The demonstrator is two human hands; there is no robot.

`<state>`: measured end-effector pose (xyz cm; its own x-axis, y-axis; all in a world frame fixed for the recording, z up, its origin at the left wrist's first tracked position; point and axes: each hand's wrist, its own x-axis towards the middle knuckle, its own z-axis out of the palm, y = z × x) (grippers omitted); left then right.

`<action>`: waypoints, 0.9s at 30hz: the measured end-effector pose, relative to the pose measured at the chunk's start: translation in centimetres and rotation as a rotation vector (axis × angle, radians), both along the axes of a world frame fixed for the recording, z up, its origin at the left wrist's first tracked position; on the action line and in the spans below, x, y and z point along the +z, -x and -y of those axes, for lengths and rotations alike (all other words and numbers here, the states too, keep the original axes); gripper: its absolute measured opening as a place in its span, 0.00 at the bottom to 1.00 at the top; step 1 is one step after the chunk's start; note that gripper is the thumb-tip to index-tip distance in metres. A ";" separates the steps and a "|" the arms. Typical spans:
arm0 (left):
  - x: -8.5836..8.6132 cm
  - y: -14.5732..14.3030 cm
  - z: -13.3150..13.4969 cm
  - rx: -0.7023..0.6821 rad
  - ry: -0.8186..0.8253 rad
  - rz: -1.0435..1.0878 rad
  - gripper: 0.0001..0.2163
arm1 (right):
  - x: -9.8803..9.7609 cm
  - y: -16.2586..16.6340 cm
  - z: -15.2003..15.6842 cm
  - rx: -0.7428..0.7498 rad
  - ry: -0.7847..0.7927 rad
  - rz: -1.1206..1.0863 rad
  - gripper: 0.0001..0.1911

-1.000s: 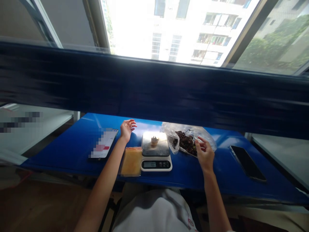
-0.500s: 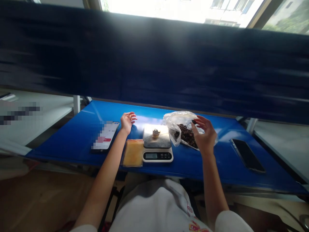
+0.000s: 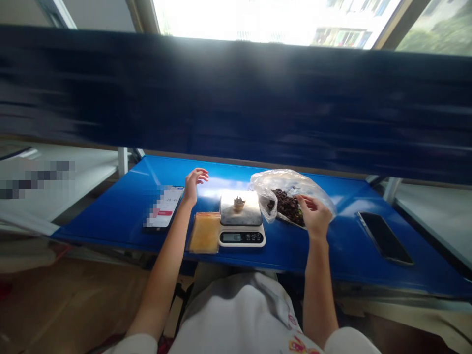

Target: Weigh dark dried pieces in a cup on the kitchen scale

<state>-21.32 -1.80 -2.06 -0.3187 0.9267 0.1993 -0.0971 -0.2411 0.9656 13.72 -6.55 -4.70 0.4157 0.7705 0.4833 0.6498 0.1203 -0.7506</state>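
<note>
My left hand hovers over the blue table to the left of the scale, fingers loosely bent and apart, with nothing in it. A digital scale shows what looks like 10.0. On its metal plate stands a small tan cup holding dark bits. My right hand is at the front right of an open clear plastic bag, above the dark dried pieces inside. Its thumb and fingers are pinched together; anything between them is hidden.
A stack of yellowish packets lies against the scale's left side. Beyond it is a lit phone, partly blurred out. A dark phone rests at the right. A dark blue panel spans the table's back.
My right hand has gone from spread fingers with a dark piece at the tips to a pinch lower over the bag. My left hand has turned slightly, staying in about the same place.
</note>
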 end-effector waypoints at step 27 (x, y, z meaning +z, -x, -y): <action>-6.3 -3.9 14.8 0.300 -0.011 -1.230 0.15 | -0.1 -0.1 1.3 -0.036 0.045 -0.094 0.31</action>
<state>-17.46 -16.55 -8.41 -0.1146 0.8471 0.5190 0.9201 -0.1064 0.3769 13.84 -7.85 -4.81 0.4855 0.7742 0.4062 0.5798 0.0626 -0.8123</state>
